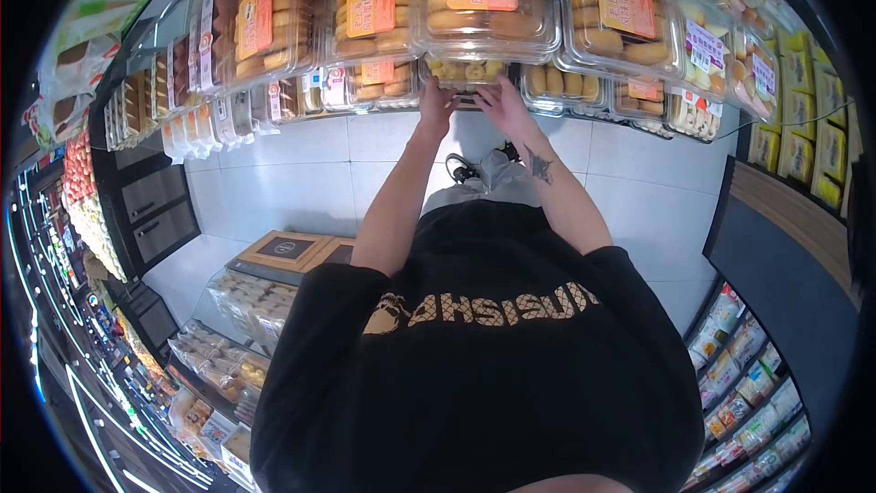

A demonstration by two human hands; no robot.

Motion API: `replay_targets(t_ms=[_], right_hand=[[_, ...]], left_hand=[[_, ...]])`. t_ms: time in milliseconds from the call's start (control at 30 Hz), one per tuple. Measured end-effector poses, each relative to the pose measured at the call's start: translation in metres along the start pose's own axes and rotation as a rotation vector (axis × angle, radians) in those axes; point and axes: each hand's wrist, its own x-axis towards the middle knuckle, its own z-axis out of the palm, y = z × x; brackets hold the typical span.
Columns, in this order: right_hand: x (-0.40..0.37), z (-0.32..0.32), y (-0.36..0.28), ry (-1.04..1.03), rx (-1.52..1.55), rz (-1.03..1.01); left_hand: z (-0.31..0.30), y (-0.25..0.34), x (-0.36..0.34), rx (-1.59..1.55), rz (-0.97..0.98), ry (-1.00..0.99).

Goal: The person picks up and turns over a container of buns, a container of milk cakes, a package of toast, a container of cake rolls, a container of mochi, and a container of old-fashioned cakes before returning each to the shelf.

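Both arms reach out to the front edge of a display shelf. A clear plastic box of small yellowish pastries (467, 70) sits on the lower level, between my hands. My left hand (438, 100) has its fingers closed on the box's left front corner. At the right front corner, my right hand (503, 102) grips the same box, fingers bent along its front edge. Right above stands a larger clear box of round cakes (470, 0) with an orange label, partly covering the lower box. The fingertips are partly hidden by the plastic.
More boxed cakes (620, 9) line the upper shelf, beside packaged rolls (189, 46). Yellow packets (803, 110) fill a rack at right. Behind my left side stands a low display with bagged goods (242, 301). Pale tiles (301, 164) cover the floor.
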Motion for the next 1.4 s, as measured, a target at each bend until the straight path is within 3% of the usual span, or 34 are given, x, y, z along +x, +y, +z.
replay_targets(t_ms=[33,167,267,400,600,667,733,833,900,933,1000,1133,1200,1233,1300,1333,1400], right_hand=[[-0.001,0.002,-0.001,0.022,-0.050,-0.029],[0.001,-0.015,0.006,0.074,-0.137,-0.107],[-0.021,-0.029,0.012,0.061,-0.173,-0.020],[-0.067,-0.051,0.035,0.096,-0.192,-0.004],[-0.136,-0.079,0.058,-0.128,-0.216,0.167],[-0.159,-0.079,0.065,-0.229,-0.596,0.233],[-0.186,-0.065,0.068,-0.244,-0.667,0.220],[-0.219,-0.039,0.071,-0.284,-0.774,0.139],[-0.237,-0.021,0.074,-0.309,-0.812,0.067],[-0.244,-0.011,0.075,-0.309,-0.828,0.013],[-0.264,0.008,0.075,-0.309,-0.860,-0.053],[-0.301,0.043,0.078,-0.292,-0.914,-0.114],[-0.317,0.056,0.085,-0.297,-1.009,-0.173],[-0.325,0.062,0.090,-0.322,-1.024,-0.192],[-0.340,0.075,0.103,-0.360,-0.991,-0.256],[-0.342,0.076,0.106,-0.457,-0.951,-0.214],[-0.346,0.081,0.113,-0.561,-0.942,-0.107]], left_hand=[[-0.003,-0.002,0.004,0.082,0.049,0.079],[-0.019,-0.011,0.006,0.069,0.082,0.056],[-0.040,-0.019,-0.011,0.010,0.026,0.011],[-0.073,-0.023,-0.070,-0.034,-0.212,-0.197],[-0.136,-0.027,-0.133,0.110,-0.409,-0.316],[-0.151,-0.020,-0.153,0.220,-0.458,-0.351],[-0.158,-0.004,-0.177,0.248,-0.452,-0.387],[-0.173,0.023,-0.200,0.344,-0.325,-0.516],[-0.190,0.040,-0.201,0.684,-0.116,-0.679],[-0.191,0.051,-0.204,0.677,-0.104,-0.684],[-0.188,0.075,-0.210,0.739,0.124,-0.545],[-0.157,0.131,-0.226,0.397,0.246,-0.649],[-0.136,0.158,-0.228,0.320,0.338,-0.886],[-0.125,0.173,-0.233,0.306,0.346,-0.887],[-0.102,0.198,-0.245,0.718,0.411,-0.826],[-0.094,0.205,-0.252,0.693,0.422,-0.832],[-0.084,0.210,-0.259,0.476,0.391,-1.051]])
